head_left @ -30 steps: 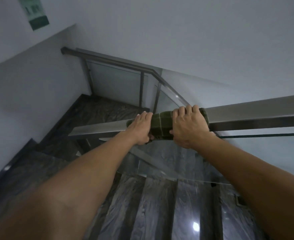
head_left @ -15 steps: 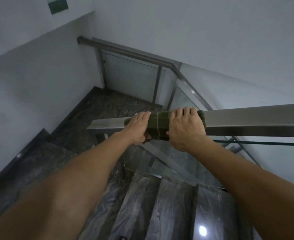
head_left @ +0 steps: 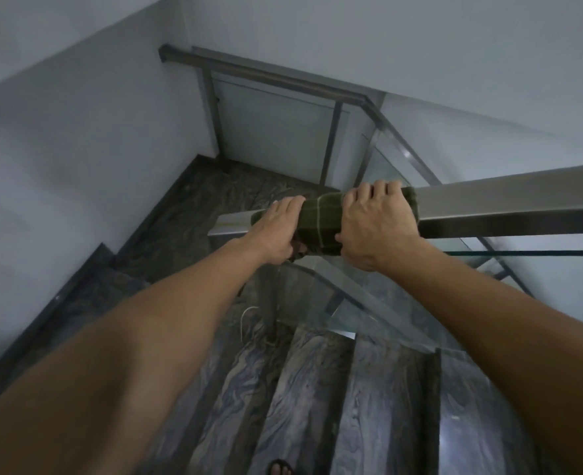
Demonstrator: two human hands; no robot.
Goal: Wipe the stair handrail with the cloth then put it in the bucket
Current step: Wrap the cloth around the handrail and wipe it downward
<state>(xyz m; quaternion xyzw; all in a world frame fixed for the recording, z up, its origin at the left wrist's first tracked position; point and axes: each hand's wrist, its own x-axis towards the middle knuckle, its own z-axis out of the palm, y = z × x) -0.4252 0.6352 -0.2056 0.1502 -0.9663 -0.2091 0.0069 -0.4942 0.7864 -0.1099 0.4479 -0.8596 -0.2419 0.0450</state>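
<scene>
The stairs point(head_left: 310, 389) below you are dark veined stone, polished enough to throw glare, and you are leaning over them with both arms out; a slip there, or too much weight pushed forward into the wipe, is the main risk as I see it. The rail point(head_left: 509, 204) is a flat-topped rectangular bar of brushed metal running down to your left, its open end just past your left hand. Slide too far and the cloth could run off that end and drop. Under the rail a glass panel point(head_left: 362, 303) shows a hard bare edge, so keep knuckles clear.

The cloth point(head_left: 317, 221) is dark green with thin pale check lines, soft and wrapped over the rail between your hands. Your right hand point(head_left: 376, 221) is clenched over cloth and rail; your left hand point(head_left: 280, 231) grips its other end, fingers curled over the top. No bucket is in view.
</scene>
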